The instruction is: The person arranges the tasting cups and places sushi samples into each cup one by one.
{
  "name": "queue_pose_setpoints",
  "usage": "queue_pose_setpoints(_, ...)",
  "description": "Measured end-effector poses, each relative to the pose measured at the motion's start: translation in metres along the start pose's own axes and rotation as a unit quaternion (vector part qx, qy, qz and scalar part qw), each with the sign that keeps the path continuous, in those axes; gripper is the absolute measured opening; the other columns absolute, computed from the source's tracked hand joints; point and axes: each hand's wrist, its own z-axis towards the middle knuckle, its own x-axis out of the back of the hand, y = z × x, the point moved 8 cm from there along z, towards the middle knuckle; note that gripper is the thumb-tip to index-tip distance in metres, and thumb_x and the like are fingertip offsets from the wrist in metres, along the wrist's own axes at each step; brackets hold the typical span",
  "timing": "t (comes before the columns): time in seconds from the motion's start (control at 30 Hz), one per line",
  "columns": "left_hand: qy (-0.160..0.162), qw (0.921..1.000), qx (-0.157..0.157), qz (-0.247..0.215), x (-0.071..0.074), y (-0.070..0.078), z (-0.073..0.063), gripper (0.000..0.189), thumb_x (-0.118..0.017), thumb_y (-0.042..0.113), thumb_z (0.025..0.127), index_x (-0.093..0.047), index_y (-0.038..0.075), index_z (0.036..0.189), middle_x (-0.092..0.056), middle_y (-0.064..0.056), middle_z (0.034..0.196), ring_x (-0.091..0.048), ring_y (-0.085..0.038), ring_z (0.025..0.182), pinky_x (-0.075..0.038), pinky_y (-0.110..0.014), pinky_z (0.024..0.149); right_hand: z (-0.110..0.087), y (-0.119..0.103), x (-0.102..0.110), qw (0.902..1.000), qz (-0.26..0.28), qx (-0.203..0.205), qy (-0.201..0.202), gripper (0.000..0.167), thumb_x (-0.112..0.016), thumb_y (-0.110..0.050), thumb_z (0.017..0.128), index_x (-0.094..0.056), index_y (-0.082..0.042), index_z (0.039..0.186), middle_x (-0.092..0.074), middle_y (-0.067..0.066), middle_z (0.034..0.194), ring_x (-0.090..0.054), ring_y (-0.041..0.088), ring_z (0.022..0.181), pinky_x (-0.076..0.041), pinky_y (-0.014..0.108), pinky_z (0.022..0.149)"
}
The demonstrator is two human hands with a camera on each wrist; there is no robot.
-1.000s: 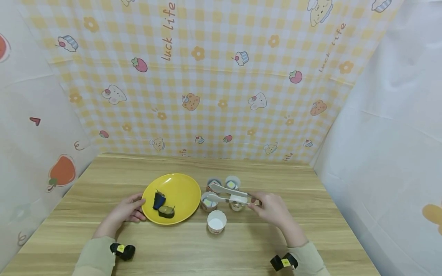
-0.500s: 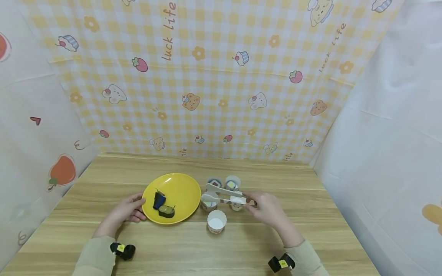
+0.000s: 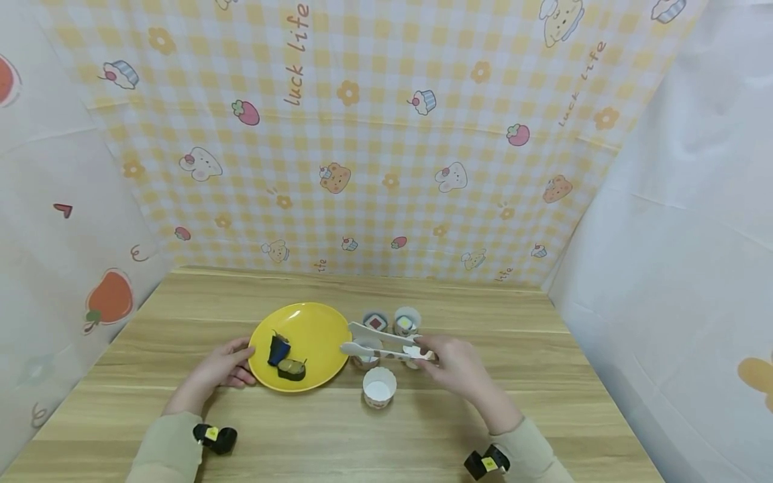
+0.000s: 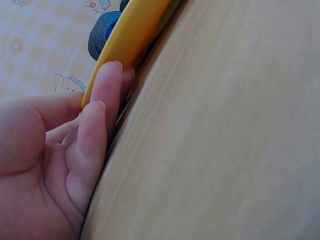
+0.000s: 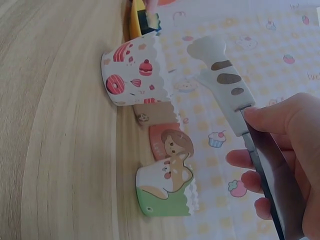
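Note:
My left hand grips the left rim of a yellow plate, thumb on top and fingers underneath in the left wrist view. Two dark-wrapped sushi pieces, one upright and one flatter, lie on the plate's left half. My right hand holds white tongs with paw-shaped tips and dark handles. The tongs' tips stand apart by the plate's right edge, nothing visible between them. Under the tongs, a middle-left paper cup and a middle-right one are partly hidden.
Behind stand two filled paper cups, one with a maroon-and-white piece, another with a yellow-and-white piece. In front is a cup showing its white inside. The wooden table ends at a checked cloth backdrop.
My right hand has moved left with the tongs, bringing their tips from above the cups to the plate's right edge. The left hand and the plate have stayed put.

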Motion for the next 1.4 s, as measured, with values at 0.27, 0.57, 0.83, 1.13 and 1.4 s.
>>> queue_pose_setpoints(0.27, -0.003, 1.0, -0.003, 0.0, 0.0, 0.0, 0.0, 0.06, -0.041, 0.021, 0.104, -0.013, -0.013, 0.145, -0.062, -0.01, 0.077, -0.065, -0.021, 0.062, -0.055, -0.031, 0.055, 0.005, -0.012, -0.002, 0.9996, -0.006, 0.026, 0.004, 0.025, -0.076, -0.028, 0.083, -0.071, -0.016, 0.104, -0.068, -0.008, 0.082, -0.045, -0.003, 0.057, -0.037, 0.019, 0.048)
queue_pose_setpoints(0.57, -0.008, 0.9999, -0.001, -0.007, 0.0, 0.002, -0.001, 0.06, -0.04, 0.021, 0.104, -0.012, -0.013, 0.145, -0.062, -0.01, 0.077, -0.065, -0.02, 0.063, -0.055, -0.031, 0.056, 0.01, -0.026, -0.005, 0.9988, -0.021, 0.043, -0.013, 0.035, -0.074, -0.025, 0.084, -0.069, -0.009, 0.115, -0.071, 0.0, 0.094, -0.062, 0.01, 0.071, -0.047, 0.025, 0.055)
queue_pose_setpoints(0.83, 0.0, 1.0, -0.002, 0.003, -0.001, 0.0, -0.002, 0.06, -0.041, 0.022, 0.104, -0.014, -0.013, 0.145, -0.062, -0.01, 0.078, -0.065, -0.02, 0.062, -0.055, -0.031, 0.056, 0.014, -0.039, -0.011, 0.9968, -0.022, 0.071, -0.029, 0.036, -0.075, -0.025, 0.084, -0.068, -0.007, 0.113, -0.069, -0.003, 0.086, -0.056, 0.007, 0.062, -0.039, 0.018, 0.048)
queue_pose_setpoints(1.13, 0.001, 1.0, 0.0, -0.007, -0.001, 0.0, -0.001, 0.06, -0.041, 0.021, 0.104, -0.014, -0.012, 0.145, -0.062, -0.009, 0.076, -0.065, -0.019, 0.061, -0.055, -0.03, 0.055, 0.021, -0.052, -0.015, 0.9953, -0.034, 0.075, -0.05, 0.037, -0.071, -0.032, 0.087, -0.067, -0.009, 0.116, -0.07, -0.002, 0.089, -0.062, 0.007, 0.073, -0.045, 0.018, 0.053)
queue_pose_setpoints(1.4, -0.007, 0.9999, -0.002, -0.007, -0.002, 0.001, -0.001, 0.059, -0.04, 0.02, 0.104, -0.012, -0.013, 0.145, -0.062, -0.009, 0.076, -0.065, -0.019, 0.061, -0.054, -0.03, 0.054, 0.024, -0.068, -0.023, 0.9922, -0.048, 0.1, -0.057, 0.034, -0.072, -0.031, 0.086, -0.068, -0.008, 0.11, -0.071, 0.001, 0.096, -0.065, 0.007, 0.076, -0.051, 0.022, 0.06)
